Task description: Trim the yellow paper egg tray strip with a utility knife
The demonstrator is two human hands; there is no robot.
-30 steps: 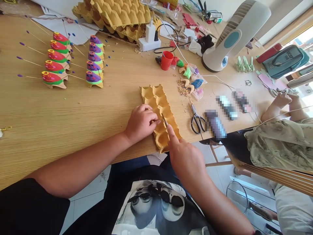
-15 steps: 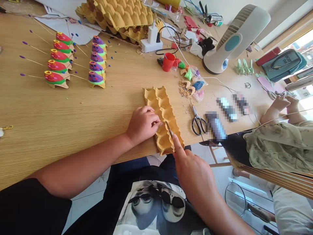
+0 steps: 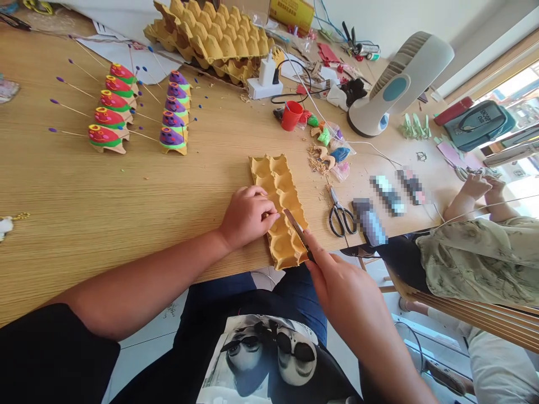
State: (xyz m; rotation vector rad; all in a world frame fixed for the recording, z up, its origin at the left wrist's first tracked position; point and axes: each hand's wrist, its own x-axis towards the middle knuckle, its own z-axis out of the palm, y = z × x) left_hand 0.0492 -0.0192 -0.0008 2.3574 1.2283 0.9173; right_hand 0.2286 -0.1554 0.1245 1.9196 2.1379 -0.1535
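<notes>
A yellow pulp egg carton strip (image 3: 281, 185), two cups wide, lies at the table's front edge with one end slightly over it. My left hand (image 3: 248, 216) grips its left side, fingers curled over the rim and thumb pointing inward. A knife (image 3: 296, 225) with a narrow blade is in my right hand (image 3: 343, 283), closed around the handle with the index finger along it. The blade tip rests at the middle ridge between the cups, close to my left thumb. Scissors (image 3: 340, 216) with black handles lie to the right.
Painted carton figures (image 3: 110, 106) with cotton-swab sticks stand in rows at the left. Egg trays (image 3: 219, 33) are stacked behind. A red cup (image 3: 291, 115), a white fan (image 3: 370, 115) and blurred phones (image 3: 370, 221) lie rightward. Another person's hands (image 3: 478, 188) are at the far right.
My right hand has drawn back toward me and to the right with the knife, showing more of the blade. My left hand keeps its hold on the carton. The view has shifted slightly.
</notes>
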